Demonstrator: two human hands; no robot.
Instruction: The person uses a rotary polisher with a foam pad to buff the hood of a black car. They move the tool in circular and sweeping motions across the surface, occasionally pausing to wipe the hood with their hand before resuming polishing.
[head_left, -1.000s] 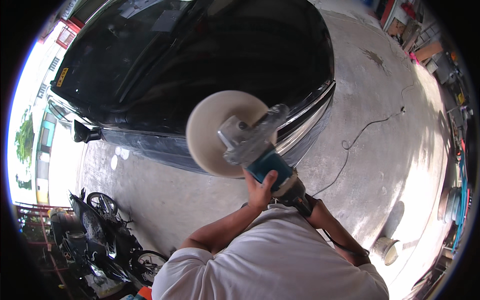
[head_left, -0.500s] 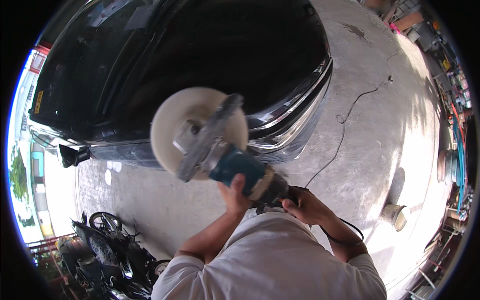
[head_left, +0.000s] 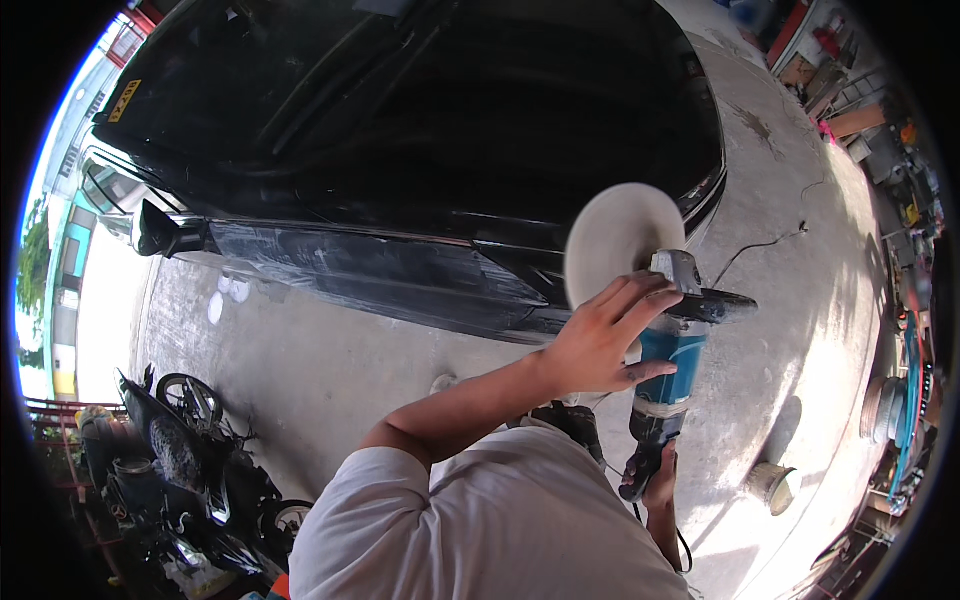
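Observation:
A blue-and-black polisher (head_left: 672,362) stands tilted in front of me, with its round pale pad (head_left: 620,235) by the front corner of a black car (head_left: 480,130). I cannot tell whether the pad touches the car. My right hand (head_left: 658,480) is wrapped around the polisher's rear handle. My left hand (head_left: 600,340) is at the metal gear head, its fingers stretched out over it and the thumb apart beside the blue body. A black side handle (head_left: 735,305) sticks out to the right of the head. Dull grey patches mark the car's side panel (head_left: 370,265).
A motorcycle (head_left: 190,450) is parked at the lower left. A power cord (head_left: 750,247) lies on the concrete floor (head_left: 330,350). To the right lie a round drum-like object (head_left: 772,487) and stacked clutter with a blue hose (head_left: 908,400). The car's side mirror (head_left: 155,230) juts out at left.
The polisher has swung to the right and turned more upright. My left hand has shifted from beneath its body up to the gear head; my right hand keeps the rear handle.

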